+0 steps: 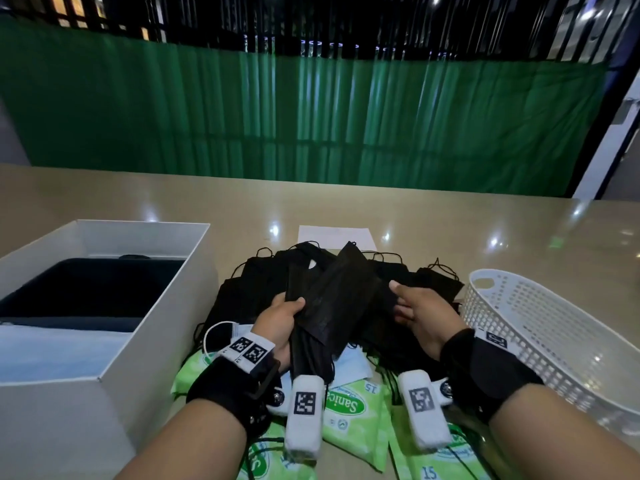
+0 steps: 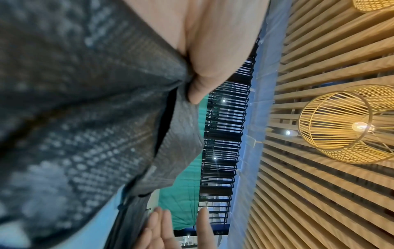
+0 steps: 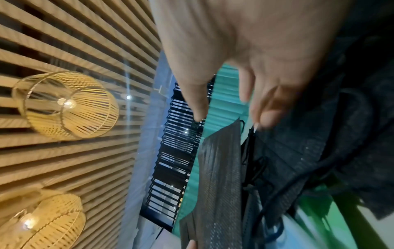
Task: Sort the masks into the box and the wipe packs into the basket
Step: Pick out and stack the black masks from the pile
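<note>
My left hand (image 1: 287, 311) grips a bundle of black masks (image 1: 339, 296) above the heap, thumb on top and fingers under it; the left wrist view shows the thumb (image 2: 213, 59) pressed on the black fabric (image 2: 85, 118). To its right my right hand (image 1: 412, 306) holds nothing, its fingers (image 3: 266, 107) loosely spread and touching the pile of black masks (image 1: 256, 282). Green wipe packs (image 1: 349, 414) lie near my wrists at the table's front edge. A light blue mask (image 1: 353, 365) lies between them and the heap. The white box (image 1: 166, 306) stands left, the white basket (image 1: 540, 323) right.
Inside the box, dark masks (image 1: 86, 285) lie at the back and light blue ones (image 1: 52, 355) at the front. A white sheet of paper (image 1: 334, 235) lies behind the heap. A green curtain (image 1: 311, 116) hangs beyond the table's far edge.
</note>
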A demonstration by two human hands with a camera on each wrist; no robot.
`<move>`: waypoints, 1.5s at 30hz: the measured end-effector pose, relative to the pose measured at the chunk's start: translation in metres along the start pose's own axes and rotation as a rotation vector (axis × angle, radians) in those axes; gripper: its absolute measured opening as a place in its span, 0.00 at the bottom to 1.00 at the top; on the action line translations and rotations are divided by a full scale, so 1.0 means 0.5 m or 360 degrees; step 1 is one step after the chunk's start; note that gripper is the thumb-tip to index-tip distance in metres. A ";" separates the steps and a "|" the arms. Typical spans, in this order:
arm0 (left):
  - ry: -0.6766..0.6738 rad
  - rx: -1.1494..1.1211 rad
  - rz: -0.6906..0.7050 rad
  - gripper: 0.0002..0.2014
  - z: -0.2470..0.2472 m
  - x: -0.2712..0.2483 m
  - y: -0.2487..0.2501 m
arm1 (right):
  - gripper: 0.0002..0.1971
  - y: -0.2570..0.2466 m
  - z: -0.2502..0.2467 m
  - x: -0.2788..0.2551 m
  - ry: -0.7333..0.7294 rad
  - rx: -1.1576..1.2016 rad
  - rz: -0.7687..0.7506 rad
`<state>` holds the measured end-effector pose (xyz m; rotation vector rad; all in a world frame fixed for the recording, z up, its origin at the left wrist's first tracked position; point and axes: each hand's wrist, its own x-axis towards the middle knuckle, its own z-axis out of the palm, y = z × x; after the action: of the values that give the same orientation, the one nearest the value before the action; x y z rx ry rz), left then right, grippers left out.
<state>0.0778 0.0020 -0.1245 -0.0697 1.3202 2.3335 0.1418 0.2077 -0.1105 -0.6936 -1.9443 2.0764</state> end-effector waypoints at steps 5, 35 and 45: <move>-0.0120 -0.0094 -0.0026 0.16 0.007 -0.012 0.001 | 0.15 0.000 0.034 -0.015 -0.0402 0.0060 0.0311; -0.0798 0.0012 0.0052 0.13 0.140 -0.071 0.100 | 0.18 0.032 0.022 -0.016 -0.0168 0.0659 0.0319; -0.0183 0.1201 0.0132 0.07 0.137 0.048 0.008 | 0.37 0.030 0.005 -0.006 -0.0345 0.0689 0.0245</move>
<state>0.0666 0.0653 -0.0908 0.3532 2.0662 1.7203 0.1457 0.2024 -0.1243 -0.5548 -1.4856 2.6447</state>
